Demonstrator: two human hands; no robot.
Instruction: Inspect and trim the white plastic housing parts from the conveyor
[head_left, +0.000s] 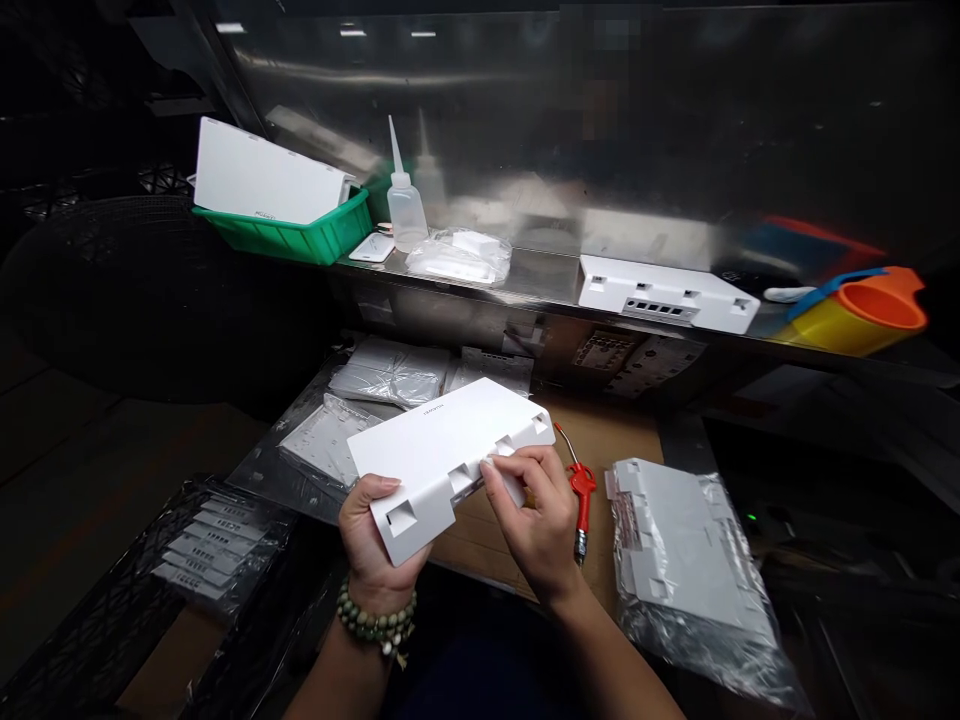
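Observation:
A white plastic router cover (442, 430) with small dark lettering and square notches along its near edge is held up, tilted, over the bench. My left hand (379, 530) grips its left end, thumb on top and fingers beneath. At the notched edge my right hand (532, 510) is closed in a pinch, thumb and forefinger touching the cover near the middle notches. Something white and small shows at those fingertips, but its kind is unclear. Just right of that hand lies a red air blow gun (581, 485) on brown cardboard (480, 535).
Bagged white covers (690, 550) lie right; bagged panels (390, 370) lie behind. A crate at lower left holds bagged parts (214, 545). The metal shelf (540, 275) bears a green bin (292, 235), a dropper bottle (407, 210), another cover (664, 295) and colored cups (862, 315).

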